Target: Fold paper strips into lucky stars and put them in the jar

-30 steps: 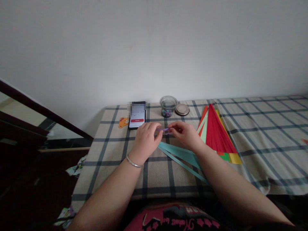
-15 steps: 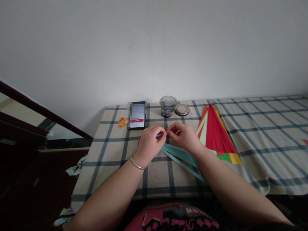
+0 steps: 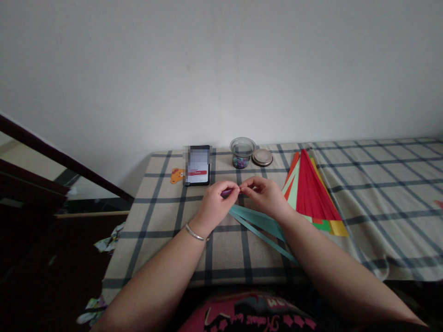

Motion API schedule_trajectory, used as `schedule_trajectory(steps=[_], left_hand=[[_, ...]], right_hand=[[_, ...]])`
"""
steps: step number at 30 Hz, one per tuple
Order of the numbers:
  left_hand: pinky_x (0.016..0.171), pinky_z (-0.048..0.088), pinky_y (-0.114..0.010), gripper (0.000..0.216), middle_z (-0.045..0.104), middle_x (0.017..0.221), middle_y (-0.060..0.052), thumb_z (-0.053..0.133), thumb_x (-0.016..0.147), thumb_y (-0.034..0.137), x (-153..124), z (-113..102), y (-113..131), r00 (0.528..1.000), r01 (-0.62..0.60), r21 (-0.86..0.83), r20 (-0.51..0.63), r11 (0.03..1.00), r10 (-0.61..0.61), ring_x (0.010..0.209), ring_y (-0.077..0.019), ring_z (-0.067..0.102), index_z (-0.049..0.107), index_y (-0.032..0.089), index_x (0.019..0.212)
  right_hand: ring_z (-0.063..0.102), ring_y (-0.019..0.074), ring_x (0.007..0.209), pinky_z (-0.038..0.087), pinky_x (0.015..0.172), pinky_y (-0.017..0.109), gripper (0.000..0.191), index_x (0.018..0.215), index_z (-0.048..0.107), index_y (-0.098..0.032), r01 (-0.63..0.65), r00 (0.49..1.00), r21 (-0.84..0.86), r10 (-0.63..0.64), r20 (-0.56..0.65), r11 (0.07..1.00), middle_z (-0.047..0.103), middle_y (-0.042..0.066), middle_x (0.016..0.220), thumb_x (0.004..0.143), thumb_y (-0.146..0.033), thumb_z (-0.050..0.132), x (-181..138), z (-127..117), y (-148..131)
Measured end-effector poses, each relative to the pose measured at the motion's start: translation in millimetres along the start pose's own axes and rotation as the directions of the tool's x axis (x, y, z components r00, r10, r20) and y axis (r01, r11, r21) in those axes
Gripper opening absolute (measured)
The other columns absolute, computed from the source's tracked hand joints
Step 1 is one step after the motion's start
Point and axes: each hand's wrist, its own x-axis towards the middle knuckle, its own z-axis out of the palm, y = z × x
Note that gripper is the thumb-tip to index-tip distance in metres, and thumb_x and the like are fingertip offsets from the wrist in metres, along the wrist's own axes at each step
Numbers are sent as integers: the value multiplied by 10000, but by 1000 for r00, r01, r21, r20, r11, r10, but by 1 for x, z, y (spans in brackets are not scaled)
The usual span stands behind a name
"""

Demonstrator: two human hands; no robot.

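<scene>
My left hand (image 3: 218,203) is closed around a thin purple paper strip (image 3: 226,192), part of which shows between thumb and fingers. Fingertip to fingertip with it, my right hand (image 3: 265,196) pinches at the strip's end; the tiny bit between the fingertips is mostly covered. Under and beside both hands lie light blue paper strips (image 3: 259,221), fanned out on the cloth and partly hidden by my right forearm.
Behind my hands stand a clear plastic cup (image 3: 242,146) holding small purple and teal pieces, a round lid (image 3: 262,157) and a propped phone (image 3: 199,166) by a bear cutout (image 3: 176,176). Red paper strips (image 3: 313,193) and other colours fan out rightward on the checked tablecloth (image 3: 380,207).
My left hand has turned slightly, and less of the purple strip shows past its outer side. The right hand stays almost in place, fingertips still together with the left.
</scene>
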Motion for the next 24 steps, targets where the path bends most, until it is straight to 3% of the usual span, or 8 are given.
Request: schedule_trajectory(steps=[6,10,14,19,24], left_hand=[[677,514,-232,108,704,793,-29,587,830,248,0,-1,-1,989,136,-195,85,971,-122,726,-135,644,651,162,818],[699,515,-234,135,713,802,-29,588,843,280,0,-1,-1,983,167,-229,114,959,-144,748,-137,654,657,165,841],[713,523,-242,142,715,816,-33,587,847,288,-1,-1,-1,985,164,-211,92,964,-147,763,-142,662,658,165,844],[709,535,-251,132,713,818,-32,584,850,276,-1,0,-5,992,129,-178,31,975,-125,753,-140,667,660,168,851],[696,543,-253,113,717,810,-30,593,848,257,0,1,-7,996,86,-110,-6,990,-87,740,-140,670,668,173,845]], right_hand=[[611,137,668,478,644,268,270,750,656,-170,-60,997,258,48,53,964,683,31,726,729,-438,680,3,2,5],[574,121,588,449,563,248,288,761,661,-166,-78,996,272,87,-22,959,687,32,700,709,-449,686,7,-2,9],[609,147,646,451,591,263,265,901,720,-164,-26,985,-8,25,-169,1000,729,62,784,783,-374,611,8,-13,9],[609,170,665,453,629,289,256,963,745,-184,5,987,-388,-66,-143,922,737,72,814,822,-283,557,7,-20,6],[581,161,665,448,665,293,260,945,740,-184,33,977,-493,-131,-165,869,706,77,841,853,-243,504,8,-22,5]])
